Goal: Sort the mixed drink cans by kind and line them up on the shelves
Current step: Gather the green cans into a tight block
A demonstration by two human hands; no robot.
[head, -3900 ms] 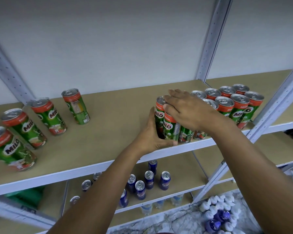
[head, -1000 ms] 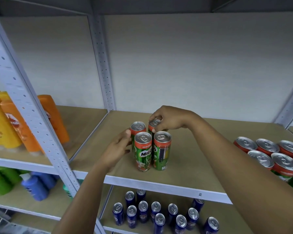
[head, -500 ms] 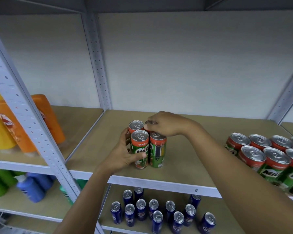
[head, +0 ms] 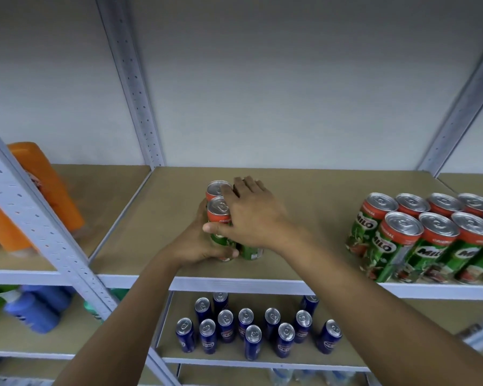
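Note:
A tight cluster of green and red Milo cans (head: pixel 218 208) stands upright near the front of the brown shelf board (head: pixel 313 207). My left hand (head: pixel 198 243) wraps the cluster's left side low down. My right hand (head: pixel 251 215) lies over its top and right side, hiding the right cans. A larger group of Milo cans (head: pixel 421 235) stands in two rows at the shelf's right end. Several blue cans (head: pixel 246 327) stand loosely on the shelf below.
A grey perforated upright (head: pixel 39 227) crosses the left foreground. Orange bottles (head: pixel 48 188) lie in the left bay, with blue bottles (head: pixel 37 310) beneath. Bare board lies between the cluster and the right-hand group.
Both hands have closed tighter around the cluster; my right hand has dropped from the back cans' tops over the right side. The view has shifted left and the cluster sits slightly further right.

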